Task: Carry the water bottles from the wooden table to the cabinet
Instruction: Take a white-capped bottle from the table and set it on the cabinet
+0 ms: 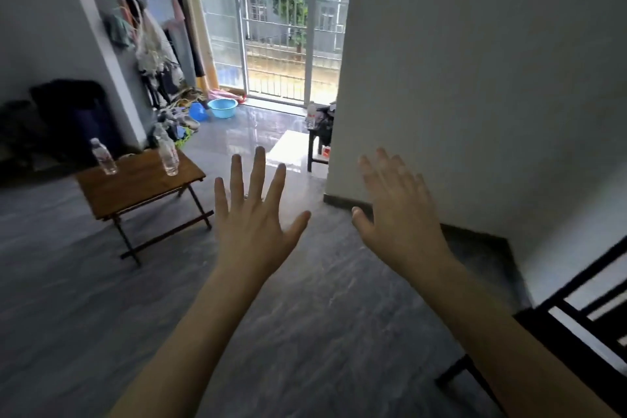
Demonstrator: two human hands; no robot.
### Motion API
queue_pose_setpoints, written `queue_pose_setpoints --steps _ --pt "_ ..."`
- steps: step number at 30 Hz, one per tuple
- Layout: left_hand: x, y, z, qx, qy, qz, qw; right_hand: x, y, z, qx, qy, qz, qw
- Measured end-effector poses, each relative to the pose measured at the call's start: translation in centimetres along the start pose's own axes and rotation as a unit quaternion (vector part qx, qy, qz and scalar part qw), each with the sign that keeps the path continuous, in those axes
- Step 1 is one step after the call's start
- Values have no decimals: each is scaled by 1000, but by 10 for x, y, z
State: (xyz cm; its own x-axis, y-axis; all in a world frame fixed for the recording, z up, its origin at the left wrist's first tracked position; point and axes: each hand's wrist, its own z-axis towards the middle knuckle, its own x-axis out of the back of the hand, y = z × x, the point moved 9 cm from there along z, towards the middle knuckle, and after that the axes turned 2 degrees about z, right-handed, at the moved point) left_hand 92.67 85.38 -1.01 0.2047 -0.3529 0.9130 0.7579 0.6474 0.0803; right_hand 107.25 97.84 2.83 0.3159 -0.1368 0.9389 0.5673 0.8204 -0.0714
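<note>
**A:** Start with your hands. Your left hand (252,214) and right hand (397,214) are both raised in front of you over the grey floor (305,332), fingers spread flat, holding nothing. The right one is smeared by motion, so I'd only say its fingers look straight.

**B:** And the bottles?

**A:** Take the wooden table (135,188) as your mark. It sits to the left of your left hand and a little beyond it. Two clear water bottles stand upright on its far edge: the left bottle (103,156) near the far left corner, the right bottle (168,156) near the far right corner, well apart from each other. Neither hand is near them yet.

**B:** So how do I do this well?

**A:** I'd judge the job is at its start: both bottles are still on the table. Turn left and step up to the table's near edge first, so you aren't reaching across the top. With two free hands you could wrap one round each bottle's middle, low enough that it doesn't tip. They look light and thin-walled, so squeeze gently.

**B:** Anything beyond the table?

**A:** Past its right side there's a blue basin (222,107) on the floor by the barred window, and further right a dark stool (317,146) bearing what may be another bottle; it's too small to be sure. No cabinet is plainly in view.
</note>
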Motion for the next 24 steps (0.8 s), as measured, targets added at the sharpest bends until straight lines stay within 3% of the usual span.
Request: queue_pose_setpoints --steps 10,18,24 --pt "-3 -133 -6 225 -59 81 969 -86 -104 105 186 -45 93 977" --pt "-14 -208 -21 315 -100 119 936 -130 -197 149 273 -82 131 950" --pt "-24 -276 6 338 -116 127 925 -153 -254 202 285 -92 139 944"
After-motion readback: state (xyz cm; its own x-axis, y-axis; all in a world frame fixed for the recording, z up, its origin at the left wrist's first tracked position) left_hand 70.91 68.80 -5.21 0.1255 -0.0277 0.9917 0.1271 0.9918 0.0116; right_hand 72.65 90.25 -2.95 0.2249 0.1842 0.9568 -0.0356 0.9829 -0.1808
